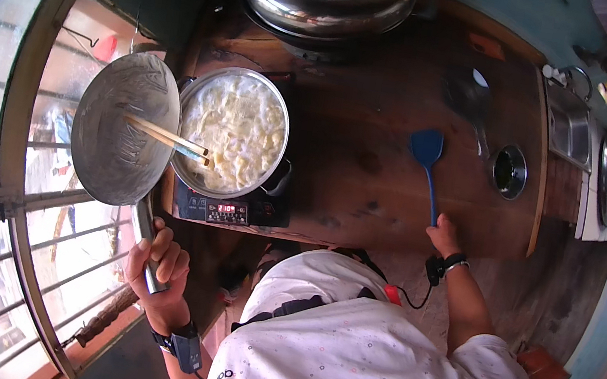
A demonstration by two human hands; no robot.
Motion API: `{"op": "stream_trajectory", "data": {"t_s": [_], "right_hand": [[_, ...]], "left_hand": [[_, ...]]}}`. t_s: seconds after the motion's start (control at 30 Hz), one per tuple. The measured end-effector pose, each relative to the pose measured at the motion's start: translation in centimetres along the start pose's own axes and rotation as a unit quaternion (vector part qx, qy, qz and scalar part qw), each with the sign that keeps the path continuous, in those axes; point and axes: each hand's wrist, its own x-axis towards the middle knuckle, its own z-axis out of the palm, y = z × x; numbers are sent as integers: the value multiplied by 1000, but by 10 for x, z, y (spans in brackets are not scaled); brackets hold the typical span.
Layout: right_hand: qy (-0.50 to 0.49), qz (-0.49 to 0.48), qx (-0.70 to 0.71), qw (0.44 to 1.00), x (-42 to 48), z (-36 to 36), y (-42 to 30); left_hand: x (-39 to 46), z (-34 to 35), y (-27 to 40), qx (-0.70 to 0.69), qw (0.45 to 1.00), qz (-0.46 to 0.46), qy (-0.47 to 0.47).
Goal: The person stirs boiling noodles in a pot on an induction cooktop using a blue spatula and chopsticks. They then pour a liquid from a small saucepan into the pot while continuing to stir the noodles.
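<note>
My left hand (162, 268) grips the metal handle of a wide grey pan (119, 162), which is raised at the left beside the pot's rim. A pair of wooden chopsticks (169, 140) reaches from the pan over the pot's edge. Pale food (233, 126) bubbles in liquid inside the metal pot (278, 171), on a lit induction cooker (264, 216). Over the wooden table's front edge, my right hand (443, 236) holds the handle of a blue spatula (426, 146), its blade pointing away from me.
A large lidded metal vessel (330, 11) stands at the back. Right of the spatula are a ladle (480, 128) and a small metal bowl (510, 172) with dark contents. A barred window (79, 156) borders the left side; a sink (571, 129) lies beyond the wooden table's (349, 196) right edge.
</note>
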Motion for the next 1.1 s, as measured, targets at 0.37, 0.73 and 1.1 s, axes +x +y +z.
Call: {"op": "stream_trajectory", "data": {"t_s": [0.37,0.73,1.1], "right_hand": [[-239,30,542,805,-57,-66,-100],[-98,-487,114,860,-60,-157,-258],[-106,-507,-77,852,-56,-130,-357]], "left_hand": [[-10,13,-9,16,998,55,26],[-3,6,-2,28,997,72,-7],[-24,7,-10,25,996,79,12]]}}
